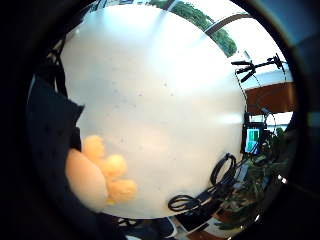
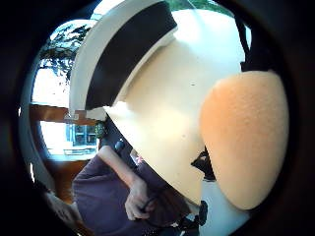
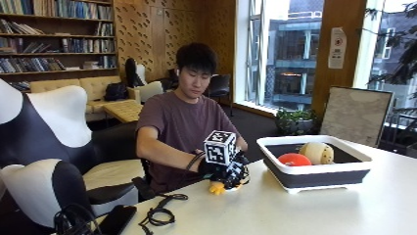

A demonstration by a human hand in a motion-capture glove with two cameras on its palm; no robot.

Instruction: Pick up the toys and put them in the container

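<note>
The table [image 3: 312,210] is carrying the container [image 3: 316,169], which is standing beside the gloved right hand [image 3: 224,171]; its fingers are gripping a yellow toy [image 3: 218,187].

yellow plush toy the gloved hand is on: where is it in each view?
Outside view: yellow toy on the white table under the gloved hand, beside the container.
Little finger palm view: toy close to the palm, over the table.
Thumb palm view: large orange shape, probably the toy.
Shared landmark: the white table.
</note>
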